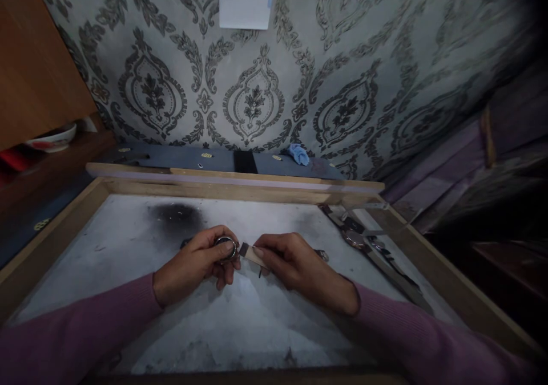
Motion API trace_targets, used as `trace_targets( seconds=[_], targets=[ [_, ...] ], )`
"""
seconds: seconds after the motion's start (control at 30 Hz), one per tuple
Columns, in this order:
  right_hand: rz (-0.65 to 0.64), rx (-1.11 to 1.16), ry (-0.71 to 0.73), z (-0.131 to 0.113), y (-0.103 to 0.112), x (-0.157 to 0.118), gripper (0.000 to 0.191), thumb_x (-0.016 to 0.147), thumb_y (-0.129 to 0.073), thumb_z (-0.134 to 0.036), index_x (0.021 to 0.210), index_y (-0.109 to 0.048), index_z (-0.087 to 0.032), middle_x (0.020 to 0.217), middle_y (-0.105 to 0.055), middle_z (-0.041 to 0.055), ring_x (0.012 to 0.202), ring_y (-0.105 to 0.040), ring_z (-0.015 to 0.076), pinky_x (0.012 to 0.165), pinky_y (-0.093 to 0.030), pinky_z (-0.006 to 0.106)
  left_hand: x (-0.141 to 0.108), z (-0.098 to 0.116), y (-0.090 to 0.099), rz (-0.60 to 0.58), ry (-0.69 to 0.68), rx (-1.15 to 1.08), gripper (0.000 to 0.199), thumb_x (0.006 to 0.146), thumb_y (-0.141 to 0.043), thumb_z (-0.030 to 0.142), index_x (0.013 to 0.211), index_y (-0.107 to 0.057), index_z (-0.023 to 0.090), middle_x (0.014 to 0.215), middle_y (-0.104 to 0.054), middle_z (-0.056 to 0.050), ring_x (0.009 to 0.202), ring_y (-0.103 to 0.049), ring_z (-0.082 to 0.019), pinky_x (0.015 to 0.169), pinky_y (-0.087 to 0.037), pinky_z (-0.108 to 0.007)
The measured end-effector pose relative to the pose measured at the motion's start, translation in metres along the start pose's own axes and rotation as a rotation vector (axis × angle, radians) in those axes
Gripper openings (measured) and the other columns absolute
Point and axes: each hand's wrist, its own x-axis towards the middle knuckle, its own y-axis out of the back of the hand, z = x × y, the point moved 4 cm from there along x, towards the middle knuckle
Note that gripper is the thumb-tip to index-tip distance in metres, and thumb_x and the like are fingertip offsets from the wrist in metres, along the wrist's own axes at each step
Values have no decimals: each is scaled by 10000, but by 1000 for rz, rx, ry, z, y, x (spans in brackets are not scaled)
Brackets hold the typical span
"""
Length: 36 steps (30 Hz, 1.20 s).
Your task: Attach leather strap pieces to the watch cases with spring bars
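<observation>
From afar I see left hand (209, 254) gripping a round watch (226, 249) over the middle of the tray (205, 333), right hand (299, 262) pinching a pale, dark-ended piece (253, 256) just beside it, another watch (353, 238) near the tray's right side.

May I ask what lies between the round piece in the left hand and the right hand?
In the head view, a pale strip lies there, held by the right hand, its dark end near the round piece.

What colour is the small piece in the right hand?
The small piece is pale beige with a dark end, seen in the head view.
</observation>
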Motion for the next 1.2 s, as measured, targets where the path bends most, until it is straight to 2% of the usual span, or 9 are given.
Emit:
trace_targets(
  seconds=[0.3, 0.6, 0.73, 0.8, 0.87, 0.93, 1.2],
  targets=[
    [-89, 265, -184, 13, -6, 2, 243, 882, -482, -325, 742, -555, -141, 573, -530, -27, 345, -392, 34, 332, -301, 157, 0, -1, 0, 4, 38, 17, 249, 808, -637, 370, 801, -519, 151, 700, -606, -14, 493, -552, -88, 412, -398, -183],
    [-90, 272, -121, 9, -6, 2, 295, 895, -498, -372, 764, -597, -127, 556, -523, -30, 413, -380, 45, 383, -293, 160, 0, -3, -2, -9, 56, 27, 271, 821, -628, 396, 801, -513, 152, 700, -602, -17, 479, -553, -92, 394, -383, -185],
    [-113, 361, -162, 12, -12, 4, 311, 830, -616, -435, 825, -634, -125, 525, -540, -43, 393, -367, 44, 374, -268, 167, -2, -4, -5, -13, 60, 64, 251, 845, -599, 390, 827, -498, 161, 689, -601, -9, 492, -573, -100, 406, -387, -185],
    [-119, 460, -181, 12, -15, 5, 317, 770, -688, -436, 776, -634, -123, 586, -604, -16, 447, -445, 51, 427, -334, 173, -2, -3, -6, -10, 53, 104, 230, 865, -569, 378, 832, -481, 168, 688, -598, -6, 499, -575, -101, 411, -387, -185],
    [-137, 557, -190, 12, -16, 6, 299, 726, -737, -402, 736, -636, -121, 658, -649, 8, 565, -546, 70, 553, -418, 190, -3, -3, -8, -14, 46, 149, 208, 887, -530, 364, 836, -466, 172, 695, -599, -8, 502, -571, -100, 415, -388, -185],
    [-164, 631, -216, 11, -18, 6, 274, 702, -764, -364, 722, -638, -122, 682, -662, 10, 628, -585, 79, 636, -443, 204, -4, -3, -10, -21, 43, 179, 193, 903, -499, 355, 848, -457, 176, 702, -604, -13, 500, -567, -98, 419, -390, -188],
    [-133, 743, -318, 10, -26, 4, 277, 651, -792, -342, 695, -628, -123, 631, -631, -11, 534, -525, 64, 519, -375, 187, -6, -2, -11, -11, 16, 220, 207, 908, -490, 392, 893, -437, 193, 657, -580, 21, 476, -548, -94, 411, -374, -188]
  ],
)
